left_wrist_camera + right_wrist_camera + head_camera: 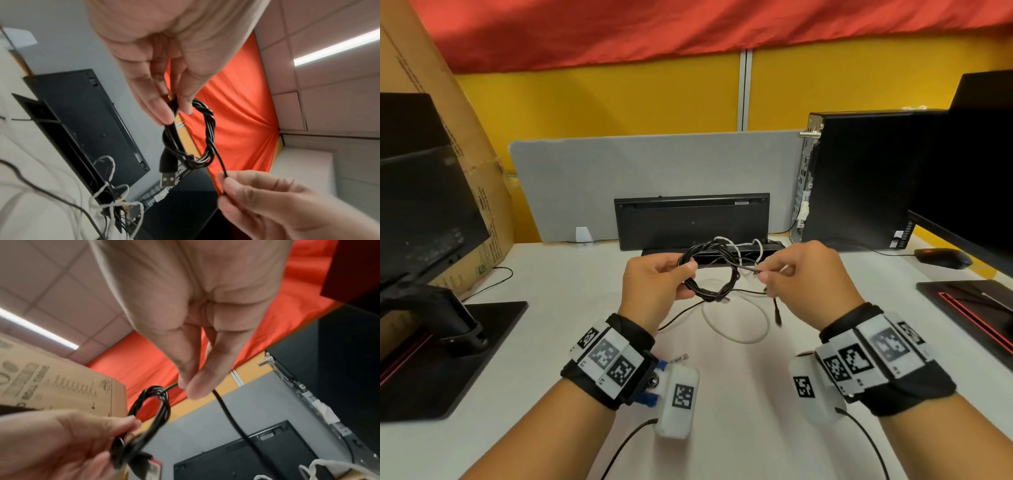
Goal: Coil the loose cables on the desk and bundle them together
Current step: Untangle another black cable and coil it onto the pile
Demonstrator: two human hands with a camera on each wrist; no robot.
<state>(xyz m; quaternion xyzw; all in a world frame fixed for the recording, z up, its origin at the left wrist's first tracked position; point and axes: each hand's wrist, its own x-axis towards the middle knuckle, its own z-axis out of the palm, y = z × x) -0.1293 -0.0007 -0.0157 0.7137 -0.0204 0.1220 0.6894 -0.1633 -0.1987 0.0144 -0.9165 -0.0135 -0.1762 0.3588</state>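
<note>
My left hand (681, 274) pinches a black cable coil (722, 293) held above the white desk (517, 342). In the left wrist view the coil (209, 129) hangs from thumb and fingers, with a USB plug (167, 177) dangling beneath. My right hand (767, 274) pinches the coil's loose tail (748, 270); the same tail (228, 415) runs down from its fingertips in the right wrist view. A white cable (736, 337) lies looped on the desk below the hands. A thin white twisted cable (736, 245) sits behind, near the keyboard.
A black keyboard (691, 219) stands on edge against a grey divider (654, 164). A PC tower (859, 178), a mouse (941, 258) and a monitor (983, 171) are at the right. Another monitor (424, 205) and a cardboard box (469, 154) stand at the left.
</note>
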